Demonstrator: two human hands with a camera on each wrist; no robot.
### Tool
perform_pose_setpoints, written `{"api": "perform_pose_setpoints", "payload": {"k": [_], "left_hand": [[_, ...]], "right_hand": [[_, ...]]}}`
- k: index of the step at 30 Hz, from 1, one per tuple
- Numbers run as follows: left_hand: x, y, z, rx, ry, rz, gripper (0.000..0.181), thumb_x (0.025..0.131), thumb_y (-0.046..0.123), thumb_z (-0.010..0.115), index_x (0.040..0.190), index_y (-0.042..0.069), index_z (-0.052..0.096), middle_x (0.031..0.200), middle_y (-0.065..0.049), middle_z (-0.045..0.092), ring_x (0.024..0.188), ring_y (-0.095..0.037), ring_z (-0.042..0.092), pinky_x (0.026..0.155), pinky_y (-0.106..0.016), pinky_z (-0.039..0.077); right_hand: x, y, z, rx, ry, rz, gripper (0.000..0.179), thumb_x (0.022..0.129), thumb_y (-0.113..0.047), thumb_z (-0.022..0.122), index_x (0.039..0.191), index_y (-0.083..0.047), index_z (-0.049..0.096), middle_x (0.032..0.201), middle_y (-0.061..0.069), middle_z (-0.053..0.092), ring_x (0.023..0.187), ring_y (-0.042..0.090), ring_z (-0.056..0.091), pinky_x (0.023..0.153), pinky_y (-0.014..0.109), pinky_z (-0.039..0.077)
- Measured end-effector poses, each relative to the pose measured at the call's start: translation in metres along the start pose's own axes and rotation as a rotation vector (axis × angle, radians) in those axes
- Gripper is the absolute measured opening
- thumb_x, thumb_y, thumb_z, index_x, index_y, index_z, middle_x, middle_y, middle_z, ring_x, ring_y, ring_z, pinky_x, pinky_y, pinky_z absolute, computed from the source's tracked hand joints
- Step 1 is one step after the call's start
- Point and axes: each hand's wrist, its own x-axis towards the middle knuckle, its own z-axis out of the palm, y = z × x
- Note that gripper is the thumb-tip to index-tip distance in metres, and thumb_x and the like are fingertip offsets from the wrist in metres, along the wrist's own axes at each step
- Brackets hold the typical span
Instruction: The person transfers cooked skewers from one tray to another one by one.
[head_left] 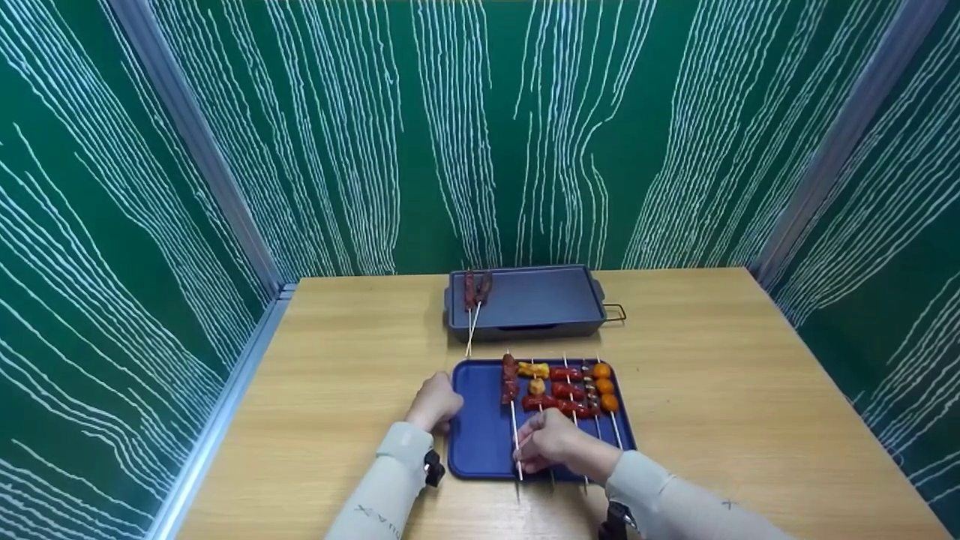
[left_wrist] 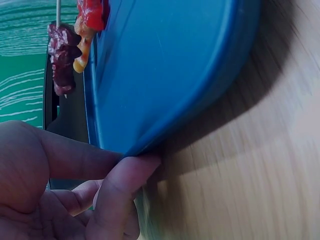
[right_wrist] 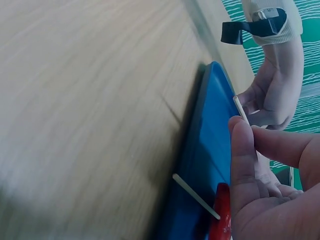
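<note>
My left hand [head_left: 436, 403] grips the left rim of a blue tray [head_left: 472, 450]; in the left wrist view its thumb and forefinger pinch the tray's edge. Over the tray's front part, my right hand [head_left: 546, 439] pinches the wooden stick of a meat skewer [head_left: 510, 379], whose dark red chunks point toward the back. The right wrist view shows the stick's end [right_wrist: 240, 107] poking out between thumb and forefinger. Right of it on the tray lie a skewer with yellow and red pieces [head_left: 534, 370], a red sausage skewer [head_left: 567, 391] and one of orange balls [head_left: 602, 387].
Behind the tray stands a dark rectangular grill plate [head_left: 540, 292] with a wire handle [head_left: 616, 312] at its right. Two meat skewers [head_left: 470, 291] lie on its left end, sticks reaching over the front edge. Green walls with white lines surround the wooden table [head_left: 720, 390].
</note>
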Motion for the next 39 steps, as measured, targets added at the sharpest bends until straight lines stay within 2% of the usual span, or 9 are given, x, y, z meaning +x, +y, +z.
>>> {"api": "perform_pose_setpoints", "payload": {"k": [7, 12, 17, 24, 27, 32, 33, 37, 39], "left_hand": [[-0.007, 0.007, -0.004, -0.019, -0.002, 0.014, 0.017, 0.084, -0.001, 0.053, 0.097, -0.001, 0.062, 0.088, -0.023, 0.068, 0.040, -0.023, 0.061, 0.034, -0.037, 0.055], [-0.004, 0.005, -0.004, -0.005, -0.012, 0.005, 0.018, 0.084, 0.000, 0.052, 0.099, 0.001, 0.063, 0.084, -0.021, 0.068, 0.039, -0.024, 0.062, 0.036, -0.038, 0.057], [-0.005, 0.003, -0.004, -0.003, -0.007, 0.036, 0.019, 0.084, 0.000, 0.051, 0.100, 0.000, 0.062, 0.087, -0.023, 0.067, 0.039, -0.024, 0.062, 0.035, -0.037, 0.056], [-0.042, 0.036, -0.022, -0.008, 0.001, 0.019, 0.014, 0.085, -0.005, 0.051, 0.096, -0.002, 0.060, 0.088, -0.025, 0.066, 0.037, -0.019, 0.055, 0.032, -0.031, 0.051], [-0.048, 0.040, -0.024, 0.023, 0.010, 0.012, 0.015, 0.087, -0.005, 0.051, 0.099, -0.002, 0.060, 0.089, -0.023, 0.066, 0.038, -0.018, 0.054, 0.032, -0.028, 0.049], [-0.050, 0.042, -0.024, 0.033, 0.009, 0.001, 0.017, 0.087, -0.005, 0.051, 0.100, -0.003, 0.061, 0.090, -0.024, 0.067, 0.038, -0.017, 0.054, 0.033, -0.028, 0.049], [-0.046, 0.038, -0.022, 0.035, 0.011, 0.019, 0.016, 0.087, -0.004, 0.051, 0.100, -0.003, 0.061, 0.089, -0.025, 0.067, 0.038, -0.017, 0.054, 0.032, -0.028, 0.048], [-0.046, 0.039, -0.023, 0.030, 0.003, 0.018, 0.015, 0.086, -0.004, 0.051, 0.097, -0.004, 0.061, 0.089, -0.026, 0.067, 0.039, -0.019, 0.057, 0.036, -0.033, 0.054], [-0.037, 0.031, -0.019, 0.035, 0.009, 0.039, 0.015, 0.084, -0.004, 0.050, 0.095, -0.004, 0.061, 0.087, -0.027, 0.067, 0.039, -0.022, 0.060, 0.036, -0.035, 0.055]], "right_hand": [[0.002, 0.006, 0.007, 0.007, -0.002, -0.003, 0.013, 0.085, 0.016, 0.072, 0.093, 0.007, 0.069, 0.073, 0.010, 0.073, 0.058, 0.013, 0.069, 0.056, 0.023, 0.065], [0.002, 0.009, 0.009, -0.001, 0.016, 0.025, 0.014, 0.085, 0.017, 0.073, 0.092, 0.006, 0.068, 0.073, 0.010, 0.071, 0.059, 0.013, 0.069, 0.055, 0.023, 0.064], [0.003, 0.010, 0.011, -0.032, 0.058, 0.041, 0.016, 0.084, 0.018, 0.075, 0.090, 0.005, 0.068, 0.072, 0.011, 0.070, 0.057, 0.014, 0.069, 0.054, 0.025, 0.065], [0.003, 0.010, 0.015, -0.097, 0.121, 0.011, 0.016, 0.081, 0.017, 0.071, 0.080, 0.001, 0.066, 0.067, 0.010, 0.070, 0.051, 0.014, 0.066, 0.051, 0.028, 0.065], [0.002, 0.008, 0.017, -0.135, 0.148, -0.005, 0.018, 0.080, 0.017, 0.070, 0.076, 0.000, 0.066, 0.062, 0.009, 0.069, 0.048, 0.013, 0.065, 0.048, 0.029, 0.064], [0.003, 0.006, 0.019, -0.176, 0.188, 0.005, 0.020, 0.078, 0.017, 0.072, 0.074, -0.001, 0.066, 0.057, 0.009, 0.068, 0.044, 0.012, 0.064, 0.046, 0.028, 0.063], [0.003, 0.006, 0.019, -0.181, 0.193, 0.008, 0.020, 0.077, 0.017, 0.073, 0.074, -0.001, 0.065, 0.057, 0.009, 0.068, 0.044, 0.012, 0.064, 0.046, 0.028, 0.063], [0.004, 0.007, 0.019, -0.202, 0.202, 0.004, 0.022, 0.076, 0.017, 0.074, 0.073, -0.002, 0.063, 0.056, 0.011, 0.068, 0.043, 0.013, 0.064, 0.044, 0.029, 0.062], [0.003, 0.007, 0.018, -0.225, 0.208, -0.011, 0.021, 0.076, 0.016, 0.075, 0.071, -0.002, 0.064, 0.056, 0.012, 0.069, 0.042, 0.012, 0.064, 0.044, 0.028, 0.062]]}}
